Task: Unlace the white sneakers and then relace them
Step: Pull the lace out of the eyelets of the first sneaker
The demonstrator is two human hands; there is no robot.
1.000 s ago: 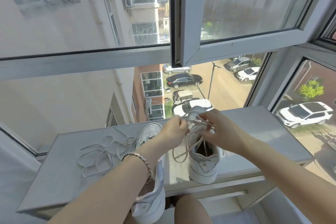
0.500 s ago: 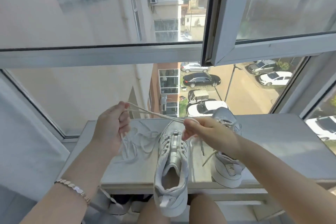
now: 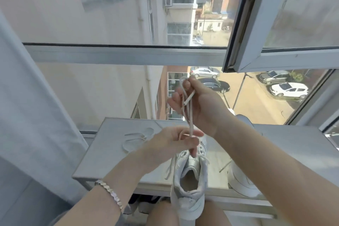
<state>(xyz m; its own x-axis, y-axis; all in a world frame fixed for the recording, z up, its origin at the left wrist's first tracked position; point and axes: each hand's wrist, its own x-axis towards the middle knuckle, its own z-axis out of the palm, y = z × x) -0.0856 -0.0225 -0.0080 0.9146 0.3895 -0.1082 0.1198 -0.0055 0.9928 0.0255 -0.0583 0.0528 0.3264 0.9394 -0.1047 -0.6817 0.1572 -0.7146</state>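
Grey window ledge [image 3: 102, 154], street beyond glass. Right hand [image 3: 203, 108] raised, fingers curled round lace [image 3: 190, 126]; left hand [image 3: 170, 143] below pinches it. Near sneaker [image 3: 190, 181] on ledge, toe hidden by left hand. Second sneaker [image 3: 240, 183] mostly behind right forearm. Loose lace [image 3: 137, 139] at left.

We're counting 2 white lace-up sneakers: a middle sneaker [image 3: 190, 180] and a right sneaker [image 3: 240, 183], which is peeking out from behind a forearm. 2 flat white cloth shoelaces are showing: a held lace [image 3: 190, 126] and a loose lace [image 3: 137, 139]. 2 bare hands are appearing, the left hand [image 3: 170, 143] and the right hand [image 3: 203, 108]. 1 pale link bracelet [image 3: 110, 191] is circling the left wrist. 1 flat grey ledge [image 3: 102, 161] is carrying the footwear. Outside, 4 parked cars are showing plainly: 1 silver car [image 3: 204, 72], 1 black car [image 3: 215, 84], 1 grey car [image 3: 273, 77] and 1 white car [image 3: 289, 89]. 1 white-framed window sash [image 3: 255, 24] is standing open.
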